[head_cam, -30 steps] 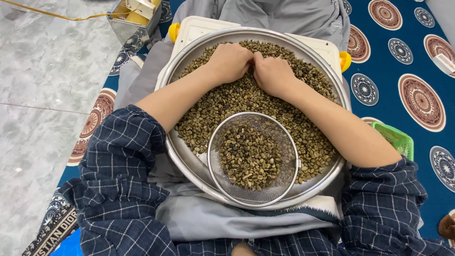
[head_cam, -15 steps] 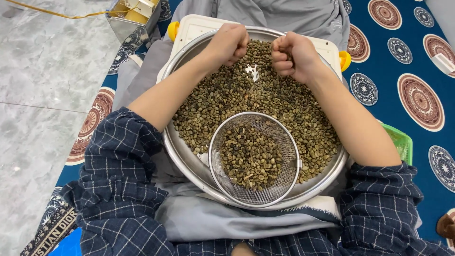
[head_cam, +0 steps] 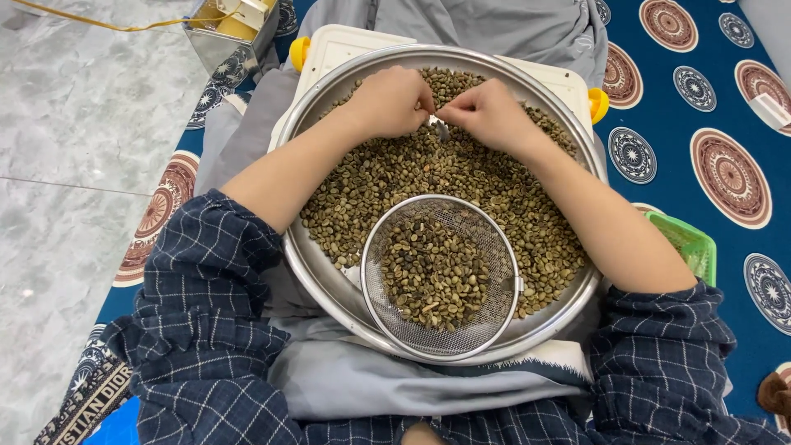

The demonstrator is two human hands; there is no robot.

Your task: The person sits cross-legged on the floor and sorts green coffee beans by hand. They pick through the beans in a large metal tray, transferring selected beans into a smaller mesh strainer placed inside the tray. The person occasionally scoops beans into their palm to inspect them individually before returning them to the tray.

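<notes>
Head view of bean sorting on the lap. The left hand (head_cam: pixel 391 103) and right hand (head_cam: pixel 488 114) meet at the far side of a round steel tray (head_cam: pixel 317 272), both curled with fingertips pinched together over one small item between them; the grip of each hand is closed, but what either grasps is too small to tell. The hands rest on the layer of green coffee beans (head_cam: pixel 387 177) that covers most of the tray floor, a position that lets the fingers pick single beans while the forearms stay propped over the rim. Toward the body, a round wire-mesh sieve (head_cam: pixel 494 309) lies inside the tray, on the beans at its far side and on bare metal at its near side, and holds a separate, somewhat darker batch of beans (head_cam: pixel 432 272); its place between the forearms keeps it within easy reach of either hand. The tray sits on a white plastic box lid (head_cam: pixel 346 43) with yellow clasps, over grey cloth (head_cam: pixel 371 387) spread on the lap. Bare metal shows along the tray's near left rim. A green plastic basket (head_cam: pixel 688 243) stands just beside the right forearm, a metal tin (head_cam: pixel 222 37) lies well apart at upper left, and open room remains on the patterned blue mat (head_cam: pixel 676 124) and the grey marble floor (head_cam: pixel 74 165).
</notes>
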